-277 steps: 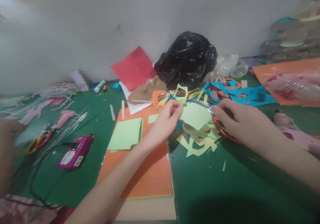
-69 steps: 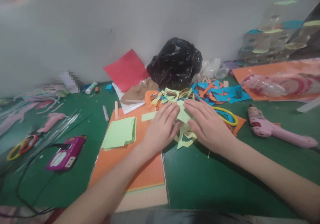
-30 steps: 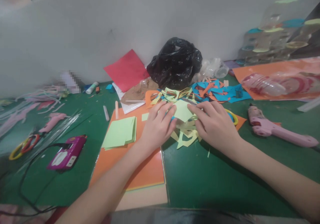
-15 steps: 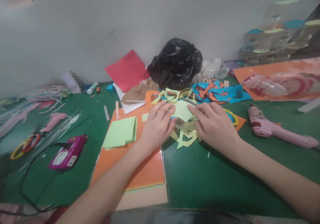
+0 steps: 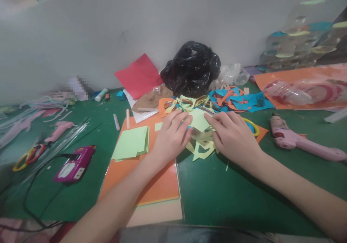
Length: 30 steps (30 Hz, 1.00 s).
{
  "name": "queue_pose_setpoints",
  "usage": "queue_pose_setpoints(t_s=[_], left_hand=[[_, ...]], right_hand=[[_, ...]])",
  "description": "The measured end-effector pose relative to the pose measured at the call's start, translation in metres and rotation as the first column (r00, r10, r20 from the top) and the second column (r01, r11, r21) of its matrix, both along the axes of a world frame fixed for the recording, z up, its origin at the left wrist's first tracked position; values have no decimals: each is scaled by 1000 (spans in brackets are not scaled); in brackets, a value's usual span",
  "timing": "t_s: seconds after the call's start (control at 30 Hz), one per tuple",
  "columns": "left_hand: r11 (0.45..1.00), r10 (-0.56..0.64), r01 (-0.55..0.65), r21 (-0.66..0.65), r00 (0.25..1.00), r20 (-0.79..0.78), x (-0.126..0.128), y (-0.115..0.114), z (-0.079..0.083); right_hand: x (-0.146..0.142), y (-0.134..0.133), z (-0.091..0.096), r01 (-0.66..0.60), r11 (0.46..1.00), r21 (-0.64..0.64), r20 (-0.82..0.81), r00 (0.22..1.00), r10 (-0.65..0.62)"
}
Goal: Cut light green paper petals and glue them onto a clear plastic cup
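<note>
My left hand (image 5: 171,139) and my right hand (image 5: 233,139) meet over a small light green paper piece (image 5: 199,119). The fingertips of both hands pinch its left and right edges, just above a heap of light green offcuts (image 5: 202,151). My left wrist lies over a large orange sheet (image 5: 159,185). A stack of light green squares (image 5: 131,144) rests on that sheet, to the left of my left hand. Scissors with a yellow handle loop (image 5: 251,125) lie on the green table just behind my right hand.
A pink glue gun (image 5: 296,142) lies at the right. A black bag (image 5: 191,68), red paper (image 5: 138,75) and blue and orange scraps (image 5: 240,99) sit against the white wall. At the left are a magenta device (image 5: 74,164) with a cable and another pair of scissors (image 5: 25,156).
My right hand has let go of the scissors it held earlier and has come onto the green piece. Over the last second both hands have barely shifted.
</note>
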<state>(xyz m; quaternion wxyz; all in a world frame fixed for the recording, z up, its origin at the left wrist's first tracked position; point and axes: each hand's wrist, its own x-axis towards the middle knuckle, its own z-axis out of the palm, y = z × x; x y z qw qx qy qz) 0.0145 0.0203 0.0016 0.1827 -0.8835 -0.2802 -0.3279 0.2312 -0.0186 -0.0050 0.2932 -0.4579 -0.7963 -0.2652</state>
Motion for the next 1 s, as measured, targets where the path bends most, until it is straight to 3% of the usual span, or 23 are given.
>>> queue_pose_setpoints(t_s=[0.43, 1.0], left_hand=[[998, -1, 2, -58, 1000, 13, 0, 2, -6], [1000, 3, -3, -18, 1000, -19, -1, 2, -6]], right_hand=[[0, 0, -3, 3, 1000, -11, 13, 1000, -3], [-2, -1, -5, 13, 1000, 0, 6, 1000, -13]])
